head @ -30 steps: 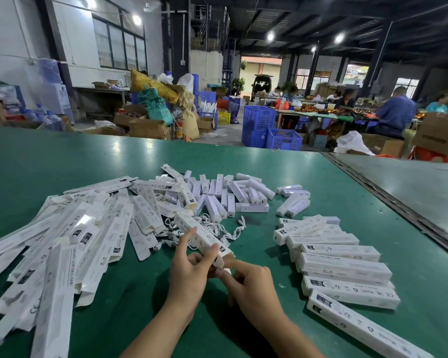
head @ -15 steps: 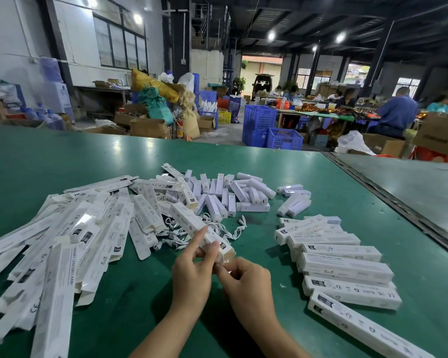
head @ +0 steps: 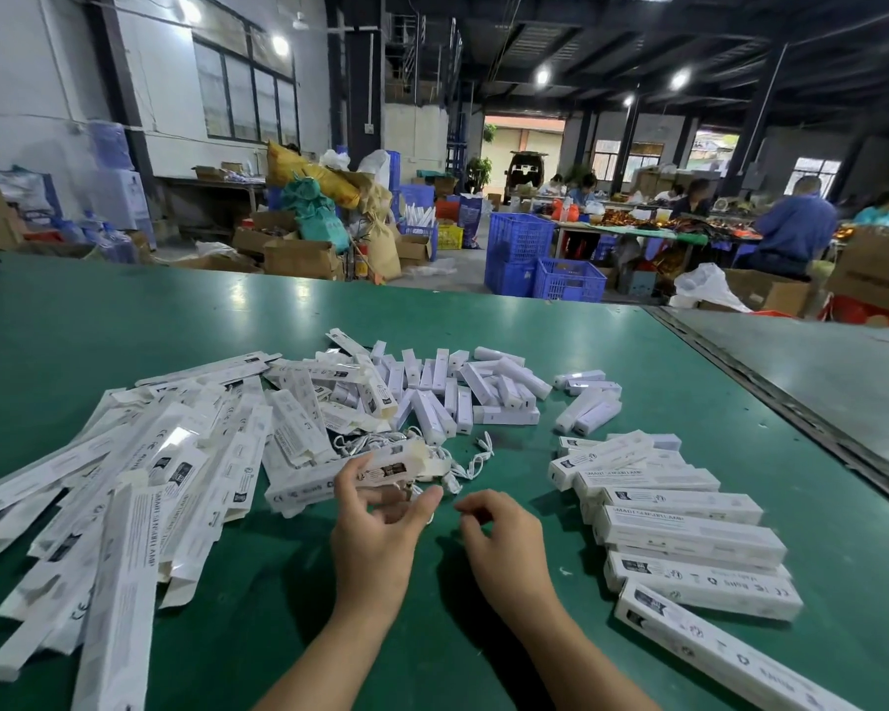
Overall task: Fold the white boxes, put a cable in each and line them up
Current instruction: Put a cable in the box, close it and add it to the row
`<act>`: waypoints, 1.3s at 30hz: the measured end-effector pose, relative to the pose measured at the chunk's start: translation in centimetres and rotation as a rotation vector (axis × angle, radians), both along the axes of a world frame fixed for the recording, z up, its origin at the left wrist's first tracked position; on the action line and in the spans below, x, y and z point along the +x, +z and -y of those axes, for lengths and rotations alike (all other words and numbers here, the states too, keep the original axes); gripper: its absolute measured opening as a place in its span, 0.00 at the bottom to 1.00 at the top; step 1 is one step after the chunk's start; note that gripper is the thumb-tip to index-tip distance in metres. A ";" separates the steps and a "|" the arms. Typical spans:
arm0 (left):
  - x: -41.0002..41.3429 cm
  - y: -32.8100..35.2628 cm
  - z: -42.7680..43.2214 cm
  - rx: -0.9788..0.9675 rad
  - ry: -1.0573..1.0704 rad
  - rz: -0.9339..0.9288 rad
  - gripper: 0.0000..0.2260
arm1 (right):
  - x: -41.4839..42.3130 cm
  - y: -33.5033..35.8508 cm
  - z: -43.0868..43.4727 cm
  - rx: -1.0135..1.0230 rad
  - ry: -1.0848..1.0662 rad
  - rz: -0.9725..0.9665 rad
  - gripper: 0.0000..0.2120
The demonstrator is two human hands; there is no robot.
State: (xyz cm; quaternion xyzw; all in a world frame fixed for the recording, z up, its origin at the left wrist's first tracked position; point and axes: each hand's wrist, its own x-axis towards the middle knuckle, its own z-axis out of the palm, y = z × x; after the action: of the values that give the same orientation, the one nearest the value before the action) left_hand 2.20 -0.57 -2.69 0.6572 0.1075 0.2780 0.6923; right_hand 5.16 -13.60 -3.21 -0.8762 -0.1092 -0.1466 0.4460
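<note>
After letting go of the white box [head: 386, 470] with the right hand [head: 504, 541], then loosely curled and empty, kept it against the spread left hand [head: 375, 526] beside the cables [head: 463, 469] on the table [head: 124, 325]; could not confirm a grip. Probably meant cable insertion next.

— What do I have in front of me, box by box?

— On my left, flat white boxes [head: 124, 484] lie unfolded in a loose, overlapping fan on the table [head: 535, 320], with grey print and glossy patches showing.

— Any part-made?

— I see one half-folded box [head: 381, 472] lying across the fan's right edge, its end flaps open toward the right.

— And the finished ones?

— The folded boxes [head: 689, 536] lie on my right, side by side in a row running toward me, and a few overlap.

— Cables?

— A tangle of thin white cables [head: 465, 461] lies between fan and row, at that open end.
</note>
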 end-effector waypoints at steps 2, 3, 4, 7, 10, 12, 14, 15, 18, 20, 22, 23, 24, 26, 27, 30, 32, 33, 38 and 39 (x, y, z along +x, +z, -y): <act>0.0 0.1 -0.1 0.014 0.061 -0.003 0.28 | 0.8 -0.2 0.0 -0.042 -0.003 -0.034 0.09; -0.1 0.1 -0.1 0.020 0.086 -0.001 0.28 | 1.2 -0.2 0.0 -0.077 0.000 -0.049 0.10; -0.2 0.2 -0.2 0.028 0.109 0.002 0.28 | 1.6 -0.2 -0.1 -0.117 0.006 -0.057 0.10; -0.4 0.3 -0.4 0.042 0.162 -0.012 0.27 | 2.6 -0.2 -0.3 -0.254 0.037 -0.075 0.17; -0.4 0.3 -0.5 0.045 0.180 -0.017 0.23 | 3.6 -0.3 -0.5 -0.465 0.065 -0.069 0.24; -0.4 0.2 -0.6 0.028 0.137 -0.005 0.21 | 4.0 -0.3 -0.7 -0.548 0.074 -0.040 0.22; -0.4 0.2 -0.5 0.017 0.054 0.009 0.21 | 4.3 -0.4 -0.6 -0.479 0.066 -0.032 0.17; -0.4 0.1 -0.5 0.003 0.011 0.017 0.21 | 4.3 -0.4 -0.5 -0.427 0.060 -0.031 0.14; -0.3 0.1 -0.4 0.011 -0.045 0.017 0.20 | 4.0 -0.1 0.1 -0.285 0.032 -0.045 0.09; -0.3 0.0 -0.5 0.004 -0.051 -0.003 0.20 | 3.6 0.2 0.5 -0.223 0.010 -0.071 0.09; -0.1 -0.2 -0.7 -0.002 -0.073 -0.027 0.20 | 2.9 0.3 0.9 -0.196 0.000 -0.083 0.09; -0.1 -0.2 -0.7 0.004 -0.084 -0.035 0.20 | 2.6 0.4 1.2 -0.168 -0.018 -0.091 0.08; -0.2 -0.2 -0.7 0.006 -0.094 -0.037 0.19 | 2.2 0.5 1.6 -0.117 -0.035 -0.104 0.06; -0.2 -0.2 -0.5 0.014 -0.119 -0.033 0.16 | 1.4 0.6 2.6 0.019 -0.021 -0.137 0.07; -0.2 -0.2 -0.4 0.029 -0.136 -0.032 0.15 | 1.0 0.6 3.1 0.059 0.004 -0.152 0.10; -0.2 -0.4 -0.2 0.069 -0.195 -0.042 0.14 | -0.1 0.3 4.3 0.059 0.050 -0.176 0.14; -0.2 -0.5 -0.2 0.094 -0.227 -0.054 0.15 | -0.5 0.2 4.6 0.036 0.055 -0.177 0.17; -0.2 -0.6 -0.2 0.114 -0.239 -0.055 0.16 | -0.6 0.2 4.6 0.000 0.060 -0.174 0.19; -0.4 -0.7 -0.4 0.185 -0.295 -0.048 0.14 | -0.6 0.5 4.5 -0.283 0.103 -0.062 0.25; -0.5 -0.6 -0.4 0.197 -0.299 -0.048 0.15 | -0.6 0.5 4.5 -0.306 0.104 -0.046 0.25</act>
State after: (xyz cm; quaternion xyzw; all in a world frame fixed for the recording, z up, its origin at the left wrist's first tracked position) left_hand 1.73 -0.21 -3.33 0.7370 -0.0027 0.1655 0.6553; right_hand 4.59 -18.14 -2.66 -0.9302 -0.1654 -0.0850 0.3166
